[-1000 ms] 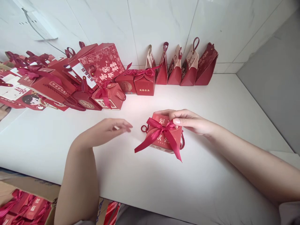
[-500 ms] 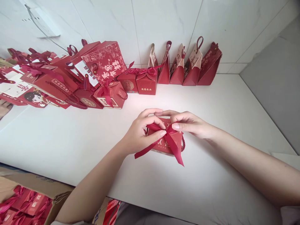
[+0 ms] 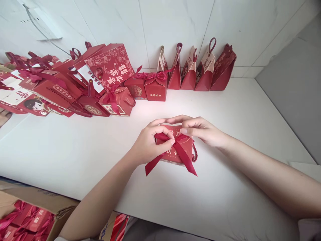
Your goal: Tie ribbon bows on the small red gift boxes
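Observation:
A small red gift box (image 3: pixel 175 154) with pale characters and a twisted cord at its right side sits on the white table (image 3: pixel 225 187). Across its top lies a dark red ribbon (image 3: pixel 184 155) tied in a bow, both tails hanging toward me. My left hand (image 3: pixel 152 142) pinches the bow near its knot between thumb and index finger. The thumb and fingers of my right hand (image 3: pixel 200 130) close on the right loop of the bow. Fingers of both hands curve around the far edge of the box.
Several red gift boxes (image 3: pixel 110 67) are piled at the left back. Several peaked boxes (image 3: pixel 205 73) stand along the tiled wall. At lower left, a cardboard box (image 3: pixel 57 204) holds ribboned red boxes. Part of another person's hand (image 3: pixel 4 117) shows at the left edge.
My left thumb and index finger have closed together at the knot. My right thumb has shifted slightly left and up along the loop. The left ribbon tail hangs more steeply.

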Demonstrator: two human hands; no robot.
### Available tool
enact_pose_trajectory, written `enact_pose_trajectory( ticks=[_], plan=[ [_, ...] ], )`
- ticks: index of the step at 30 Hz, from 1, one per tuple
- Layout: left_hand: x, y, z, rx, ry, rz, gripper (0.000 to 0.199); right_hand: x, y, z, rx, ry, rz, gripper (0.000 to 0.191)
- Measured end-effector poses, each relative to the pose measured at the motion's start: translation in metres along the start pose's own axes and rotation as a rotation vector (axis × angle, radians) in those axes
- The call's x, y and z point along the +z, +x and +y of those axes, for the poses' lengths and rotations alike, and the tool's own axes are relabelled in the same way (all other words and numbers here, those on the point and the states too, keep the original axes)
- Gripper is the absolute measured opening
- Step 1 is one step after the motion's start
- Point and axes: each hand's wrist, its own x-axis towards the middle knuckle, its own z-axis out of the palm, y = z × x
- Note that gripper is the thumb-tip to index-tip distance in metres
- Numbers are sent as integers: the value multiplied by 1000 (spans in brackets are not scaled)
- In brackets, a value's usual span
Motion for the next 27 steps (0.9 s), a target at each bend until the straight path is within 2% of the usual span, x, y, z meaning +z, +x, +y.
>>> enact_pose_trajectory(
  ticks=[3,11,17,20,23,27],
  plan=[
    [0,0,1,-14,6,-8,7,0,1,3,8,15,22,30],
    [2,0,-2,-4,-24,2,5,3,3,10,-3,52,43,36],
    [3,-1,-5,3,-42,1,5,-4,4,10,2,46,-18,31],
    [-2,-2,-5,30,-71,-49,4,-7,3,8,2,85,-56,34],
    [-10,-3,-5,51,-118,-157,19,-8,3,7,-6,104,-64,36],
    [-17,-3,-5,-14,-219,-249,41,-7,2,7,3,125,-68,33]
  ],
)
